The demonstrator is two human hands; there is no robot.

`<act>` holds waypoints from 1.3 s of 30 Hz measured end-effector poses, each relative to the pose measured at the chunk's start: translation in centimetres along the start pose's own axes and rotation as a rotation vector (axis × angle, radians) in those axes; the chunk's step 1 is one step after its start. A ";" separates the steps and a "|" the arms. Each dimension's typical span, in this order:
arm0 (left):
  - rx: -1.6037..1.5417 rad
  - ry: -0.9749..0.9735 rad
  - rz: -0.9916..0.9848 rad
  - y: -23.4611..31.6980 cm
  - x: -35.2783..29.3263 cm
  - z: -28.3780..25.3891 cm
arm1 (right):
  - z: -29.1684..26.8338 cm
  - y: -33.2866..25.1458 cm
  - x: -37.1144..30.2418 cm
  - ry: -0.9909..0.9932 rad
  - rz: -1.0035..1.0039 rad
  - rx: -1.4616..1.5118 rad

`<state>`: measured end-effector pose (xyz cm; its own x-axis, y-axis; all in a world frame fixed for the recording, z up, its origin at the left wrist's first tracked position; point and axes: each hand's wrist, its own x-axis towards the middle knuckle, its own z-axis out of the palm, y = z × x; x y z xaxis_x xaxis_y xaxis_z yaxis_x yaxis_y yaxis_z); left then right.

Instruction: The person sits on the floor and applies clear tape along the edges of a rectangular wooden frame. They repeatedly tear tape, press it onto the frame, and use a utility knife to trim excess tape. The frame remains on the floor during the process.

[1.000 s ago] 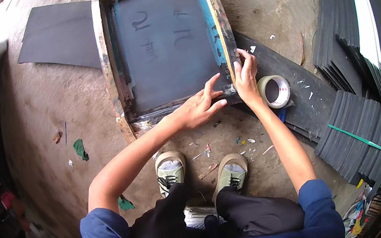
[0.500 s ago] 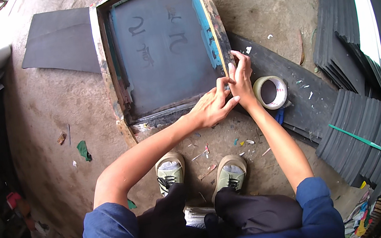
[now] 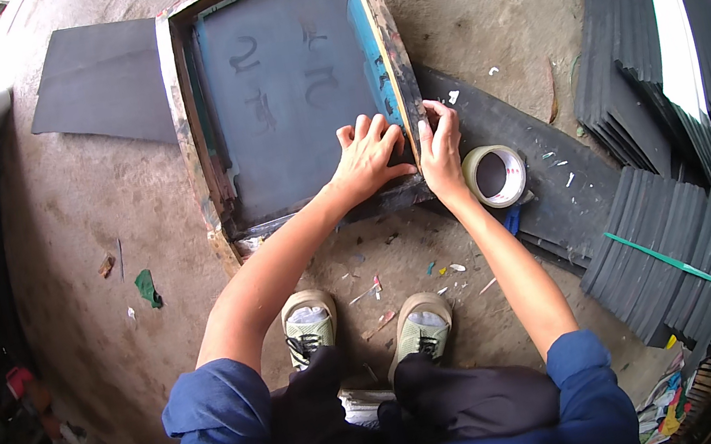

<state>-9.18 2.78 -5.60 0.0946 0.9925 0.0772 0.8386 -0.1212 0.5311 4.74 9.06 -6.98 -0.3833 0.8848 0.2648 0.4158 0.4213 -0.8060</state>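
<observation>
A wooden-framed printing screen (image 3: 183,138) lies on the floor in front of me, blue-edged, with faint curved marks on its dark mesh. My left hand (image 3: 368,159) is over its near right corner, inside the frame. Its fingers are bent and apart against the mesh, its thumb stretched toward the corner; nothing shows in it. Outside that corner, my right hand (image 3: 441,151) grips the frame's right rail, thumb against the wood and fingers along the outer side. A roll of clear tape (image 3: 513,180) stands beside my right wrist. Clear shiny film shows along the near rail.
A long dark board (image 3: 536,121) lies under the tape roll. Bundled black foam sheets (image 3: 661,251) with a green strap and taller stacked sheets (image 3: 625,36) fill the right side. Another dark sheet (image 3: 102,81) lies left of the screen. Scraps lie around my shoes (image 3: 309,324).
My left hand has moved up and left, from beside the right hand onto the mesh, its fingers now bent. My right hand has lowered slightly and closed against the rail. The view shifted a little.
</observation>
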 end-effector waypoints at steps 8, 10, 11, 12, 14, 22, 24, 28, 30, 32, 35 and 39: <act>0.030 -0.023 0.159 -1.8 -1.0 -2.1 | -0.5 -1.9 0.4 0.048 -0.214 -0.329; 0.073 0.004 0.017 -2.6 -4.0 -4.0 | -1.3 -2.6 1.5 -0.195 -0.329 -0.459; 0.096 0.018 -0.050 -2.9 -5.6 -5.1 | -1.9 -3.1 2.3 -0.331 -0.399 -0.504; 0.174 0.029 -0.111 -3.4 -7.5 -6.9 | -2.2 -3.2 3.0 -0.454 -0.506 -0.538; 0.290 0.079 -0.288 -4.3 -11.3 -10.3 | -2.8 -3.8 4.0 -0.670 -0.643 -0.681; -0.174 0.504 -0.851 -8.2 -20.7 -8.9 | -1.2 -5.1 5.7 -0.943 -0.699 -0.670; -0.512 0.563 -0.974 -8.9 -20.8 -7.8 | -0.8 -5.3 5.7 -0.949 -0.687 -0.663; -0.646 0.650 -1.023 -8.8 -20.5 -6.5 | 0.5 -5.2 5.0 -0.946 -0.726 -0.599; -0.597 0.681 -0.997 -8.5 -20.0 -6.8 | 2.0 -5.8 4.7 -0.958 -0.706 -0.567; -0.658 0.721 -0.945 -8.7 -19.8 -6.7 | 3.8 -6.6 4.5 -0.973 -0.696 -0.513; -0.659 0.715 -0.969 -8.5 -19.8 -7.0 | 7.4 -7.7 3.2 -0.941 -0.760 -0.456; -0.648 0.679 -0.985 -8.5 -19.4 -7.4 | 12.7 -10.0 1.6 -0.910 -0.733 -0.331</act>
<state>-22.09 -15.54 -5.37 -0.8301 0.4911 -0.2642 -0.0134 0.4560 0.8899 -10.44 3.76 -5.24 -0.9997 0.0082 0.0251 -0.0029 0.9114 -0.4114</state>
